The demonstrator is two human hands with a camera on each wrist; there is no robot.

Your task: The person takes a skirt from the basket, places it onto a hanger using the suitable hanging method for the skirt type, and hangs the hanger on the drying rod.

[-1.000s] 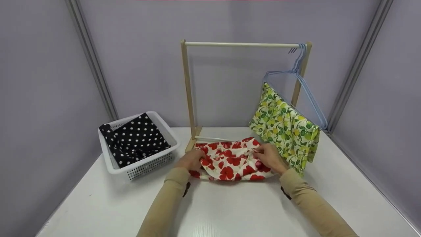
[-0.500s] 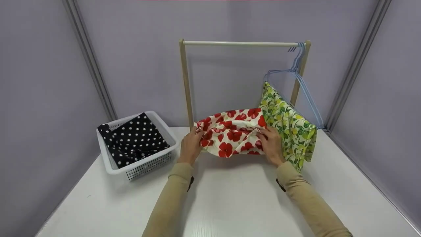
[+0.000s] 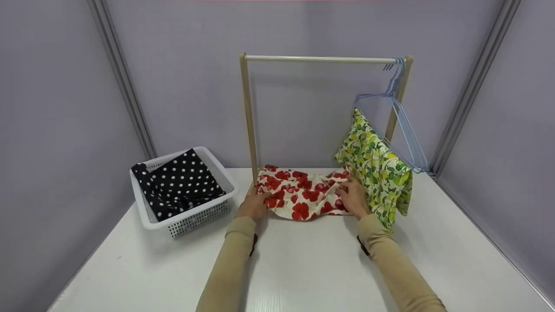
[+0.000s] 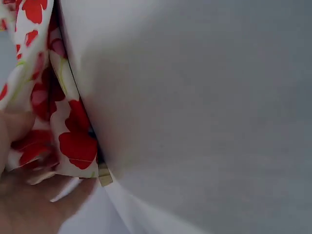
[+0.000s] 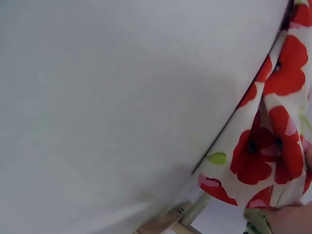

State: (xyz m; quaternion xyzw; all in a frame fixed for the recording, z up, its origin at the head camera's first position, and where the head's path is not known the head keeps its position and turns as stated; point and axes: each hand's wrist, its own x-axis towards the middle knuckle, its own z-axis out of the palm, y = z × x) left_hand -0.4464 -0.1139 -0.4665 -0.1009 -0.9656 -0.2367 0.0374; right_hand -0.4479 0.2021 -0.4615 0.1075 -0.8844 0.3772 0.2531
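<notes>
A white cloth with red poppies [image 3: 300, 197] lies spread low over the table in front of the clothes rack, its surface wrinkled. My left hand [image 3: 252, 206] holds its left end; in the left wrist view the thumb is on top of the fabric and the fingers reach beneath it. At the right end, my right hand [image 3: 354, 200] grips the fabric between thumb and fingers. Only part of the right hand [image 5: 295, 219] shows in the right wrist view. Close beside that hand, a lemon-print cloth [image 3: 375, 167] hangs over a light blue hanger [image 3: 405, 130].
The wooden rack [image 3: 248, 112] has a white top bar [image 3: 321, 59], with several hangers bunched at its right end. On the left stands a white plastic basket [image 3: 199, 214] holding a black polka-dot cloth [image 3: 184, 184]. The white table [image 3: 299, 264] is walled in by grey panels.
Both hands first lifted the poppy cloth and carried it away from me, then lowered it towards the table. It now lies slightly farther back and flatter than a second ago.
</notes>
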